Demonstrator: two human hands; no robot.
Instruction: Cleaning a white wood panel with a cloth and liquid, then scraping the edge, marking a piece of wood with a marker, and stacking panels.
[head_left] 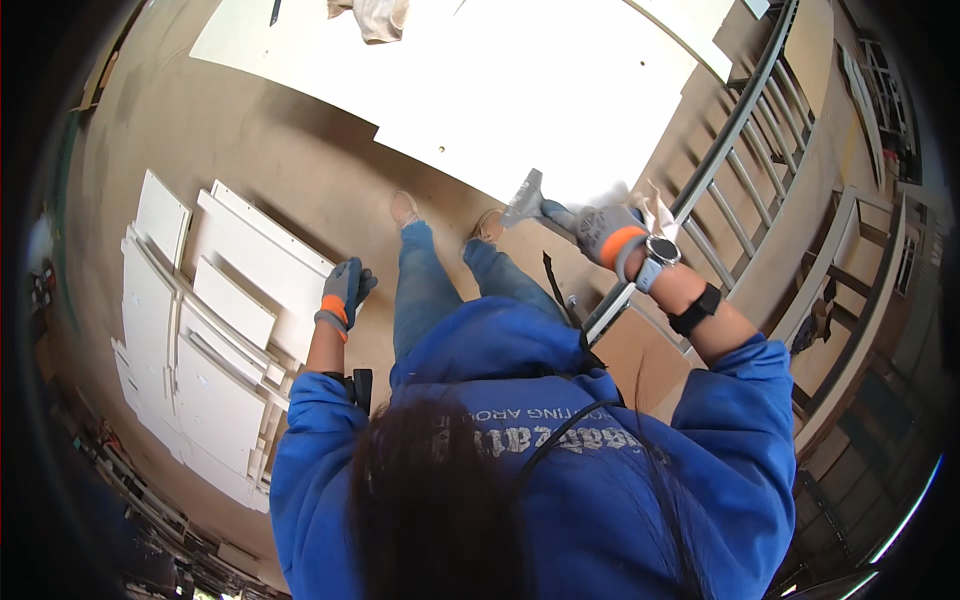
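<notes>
My right hand (606,236), in a grey glove with an orange cuff, grips a putty knife (523,196) by its dark handle. The wide grey blade points left, over the near edge of a large white panel (520,90). A pale cloth (656,212) sits right beside that hand; whether the fingers touch it, I cannot tell. Low on the left hangs my left hand (347,286), gloved the same way, its fingers loosely bent and nothing visible in them. It is nearest to a stack of white boards (270,245).
A metal rail frame with rollers (735,220) runs along the right, close to my right arm. Another frame (835,290) stands farther right. On the panel's far side lies a crumpled beige cloth (380,18). More white boards (215,400) lean or lie at the left.
</notes>
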